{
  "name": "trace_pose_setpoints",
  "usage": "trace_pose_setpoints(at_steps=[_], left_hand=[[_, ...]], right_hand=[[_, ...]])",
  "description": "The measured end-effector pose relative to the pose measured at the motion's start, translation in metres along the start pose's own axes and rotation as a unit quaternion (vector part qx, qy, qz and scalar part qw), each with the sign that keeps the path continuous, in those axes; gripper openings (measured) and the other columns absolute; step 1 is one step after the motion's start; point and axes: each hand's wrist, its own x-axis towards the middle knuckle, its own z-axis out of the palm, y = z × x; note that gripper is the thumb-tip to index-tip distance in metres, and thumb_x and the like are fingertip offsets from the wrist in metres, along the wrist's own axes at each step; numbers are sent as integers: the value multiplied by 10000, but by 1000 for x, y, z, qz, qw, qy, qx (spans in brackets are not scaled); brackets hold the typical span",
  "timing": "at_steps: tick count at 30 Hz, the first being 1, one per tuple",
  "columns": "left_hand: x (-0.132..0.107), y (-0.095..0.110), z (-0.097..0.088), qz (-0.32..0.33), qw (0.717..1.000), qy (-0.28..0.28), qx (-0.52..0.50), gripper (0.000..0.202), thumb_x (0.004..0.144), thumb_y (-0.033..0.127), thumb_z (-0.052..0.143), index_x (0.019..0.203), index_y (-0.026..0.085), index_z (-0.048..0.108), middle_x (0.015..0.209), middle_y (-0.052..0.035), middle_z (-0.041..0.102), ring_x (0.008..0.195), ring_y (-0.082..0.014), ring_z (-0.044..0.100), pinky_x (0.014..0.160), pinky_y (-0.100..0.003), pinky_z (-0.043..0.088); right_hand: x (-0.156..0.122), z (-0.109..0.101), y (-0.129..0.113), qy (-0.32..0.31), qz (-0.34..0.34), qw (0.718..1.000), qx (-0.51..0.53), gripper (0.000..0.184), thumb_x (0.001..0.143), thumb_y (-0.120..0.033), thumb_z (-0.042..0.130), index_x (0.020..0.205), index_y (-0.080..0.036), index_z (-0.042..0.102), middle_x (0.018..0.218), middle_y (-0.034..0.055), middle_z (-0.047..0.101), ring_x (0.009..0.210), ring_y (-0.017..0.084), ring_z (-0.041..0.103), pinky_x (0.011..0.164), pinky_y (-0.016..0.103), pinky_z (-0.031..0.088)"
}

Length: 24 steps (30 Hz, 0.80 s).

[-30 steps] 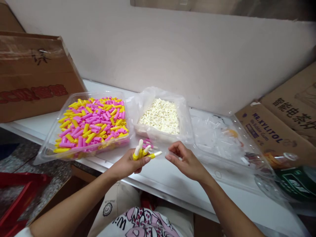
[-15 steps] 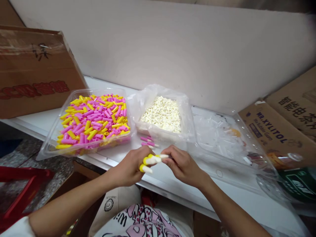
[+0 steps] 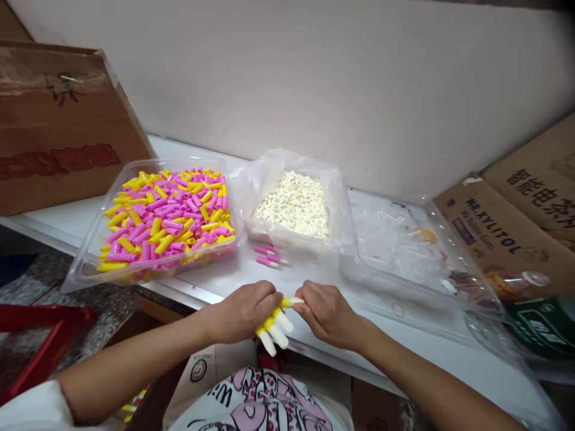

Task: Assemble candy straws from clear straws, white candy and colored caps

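Left hand [image 3: 240, 311]: fingers closed around a small bunch of short yellow plastic tubes [image 3: 269, 324], with smooth white stick-like pieces [image 3: 284, 321] poking from their ends.
Right hand [image 3: 330, 315]: fingers pinched on the white end of the uppermost yellow tube, just beside the left hand.
Held bunch: in front of the person's body, by the near edge of the long white bench [image 3: 449, 365], the white ends fanned out.
Short pink plastic tubes with white tips [image 3: 268, 261]: a few lying together on the bench, beyond the hands.
Clear plastic tray at the left [image 3: 77, 275]: heaped with loose pink and yellow tubes [image 3: 171, 215].
Container lined with translucent plastic film [image 3: 305, 244]: filled with small white pieces [image 3: 294, 203], beside that tray.
Shallow clear plastic tray at the right [image 3: 390, 280]: holding transparent plastic items, too jumbled to tell apart.
Brown cardboard box lettered "MR.XYLITOL" [image 3: 485, 227]: tilted, beyond the right-hand tray.
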Motion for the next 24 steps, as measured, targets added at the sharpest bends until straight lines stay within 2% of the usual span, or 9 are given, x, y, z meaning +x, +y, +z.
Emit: trace_pose_setpoints(at_steps=[4,6,8,11,14,15,19,21,24], left_hand=[[-6,-4,26,43,999,-16,23,122,890,172,391,986,155,466,806,-55,514,657,-168,459,566,-276,384],[-7,-14,44,40,999,-27,12,145,889,171,394,1002,148,481,817,-63,533,674,-173,481,581,-276,408],[-6,-28,64,-9,1000,-30,0,189,888,167,383,1033,144,501,857,-79,561,720,-182,518,613,-280,435],[-4,-47,88,-144,989,-23,-14,269,867,142,379,1092,147,527,996,-122,592,841,-216,572,673,-313,465],[-2,-58,98,-216,976,-1,-26,399,821,110,407,1205,156,505,1214,-167,540,1034,-277,557,747,-369,473],[-2,-60,98,-224,974,7,-31,446,801,99,420,1237,165,491,1257,-164,520,1085,-285,537,776,-379,469],[-8,-56,92,-280,954,51,-94,566,724,86,472,1280,190,452,1121,-104,602,1032,-246,557,804,-353,454],[-11,-50,86,-332,926,87,-156,490,745,131,486,1232,183,464,969,-68,632,884,-215,589,752,-324,448],[-12,-40,76,-405,862,135,-275,186,823,290,496,960,176,547,737,-10,590,697,-176,562,672,-286,417]], right_hand=[[-1,23,15,-111,206,963,130,592,905,-641,192,615,-203,464,476,-38,388,427,101,333,451,248,319],[2,27,23,-136,234,954,129,592,881,-669,257,623,-196,504,456,-36,415,402,100,349,429,244,310],[5,15,29,-73,187,978,57,496,862,-630,392,739,-192,589,559,0,552,483,125,464,488,254,360],[6,-35,37,97,146,984,-43,356,875,-532,436,917,-231,622,762,27,666,621,161,565,587,277,415],[1,-103,64,270,215,922,-176,318,878,-454,427,969,-221,624,836,56,694,698,185,602,645,293,433],[-1,-124,78,272,249,901,-229,315,869,-418,432,991,-205,629,856,73,699,725,197,613,665,301,434],[-10,-166,142,56,377,857,-347,341,779,-368,543,1027,-165,660,881,99,711,779,235,635,693,322,436],[-10,-166,163,-41,377,854,-356,335,748,-316,578,1032,-164,674,876,98,712,785,234,641,693,313,433],[-7,-157,175,-83,342,859,-372,306,721,-186,552,990,-153,694,873,112,708,778,229,641,687,302,427]])
